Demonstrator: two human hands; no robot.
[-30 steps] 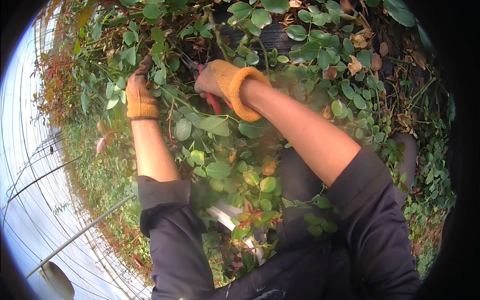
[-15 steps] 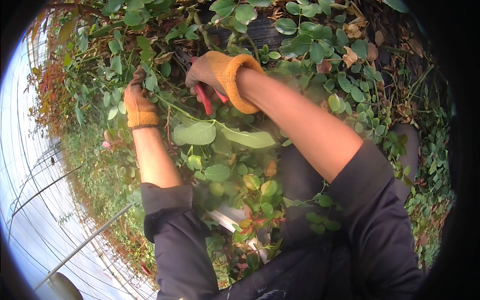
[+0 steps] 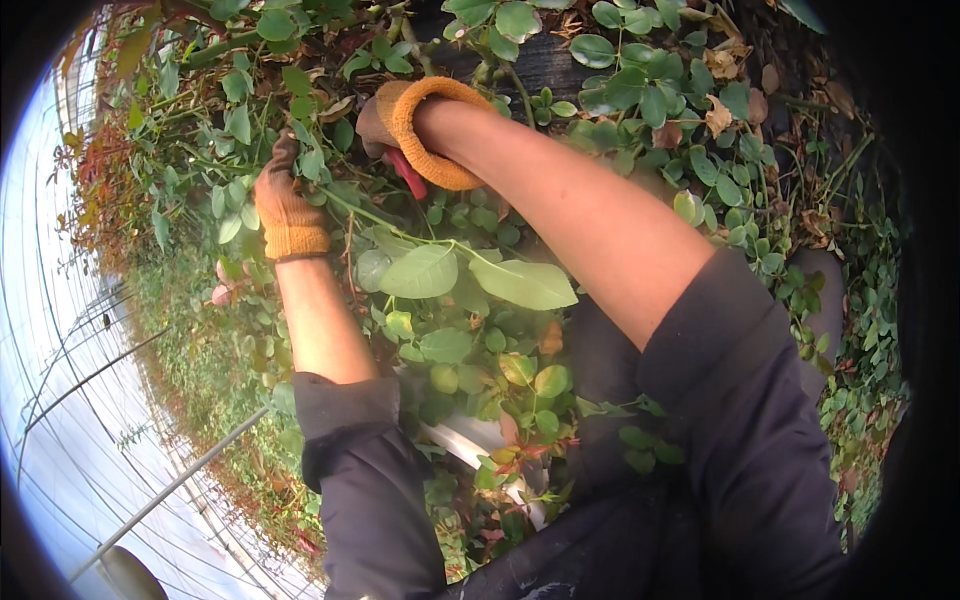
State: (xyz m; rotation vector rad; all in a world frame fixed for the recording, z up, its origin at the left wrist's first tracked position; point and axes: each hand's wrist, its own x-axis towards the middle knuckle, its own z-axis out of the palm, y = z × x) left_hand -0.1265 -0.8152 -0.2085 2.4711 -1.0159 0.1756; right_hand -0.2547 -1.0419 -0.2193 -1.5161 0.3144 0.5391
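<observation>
My left hand (image 3: 287, 205), in a brown and orange work glove, is closed among the leaves. A leafy green stem (image 3: 375, 216) runs from beside its fingers down to the right, ending in broad pale leaves (image 3: 525, 283). My right hand (image 3: 378, 122), in a matching glove with a rolled orange cuff, is wrapped round red-handled pruning shears (image 3: 408, 176). It reaches in among the foliage just right of my left hand. Only part of one handle shows; the blades are hidden behind the hand and leaves.
Dense leafy bushes (image 3: 640, 75) surround both hands, with dry brown leaves (image 3: 718, 117) at the upper right. A dark surface (image 3: 545, 65) shows behind the stems. White strips (image 3: 460, 445) lie below, between my forearms. A grey pole (image 3: 165, 495) slants at the lower left.
My right hand has moved slightly up and left with the shears and turned, so less of their handles shows. My left hand has shifted slightly right in the picture.
</observation>
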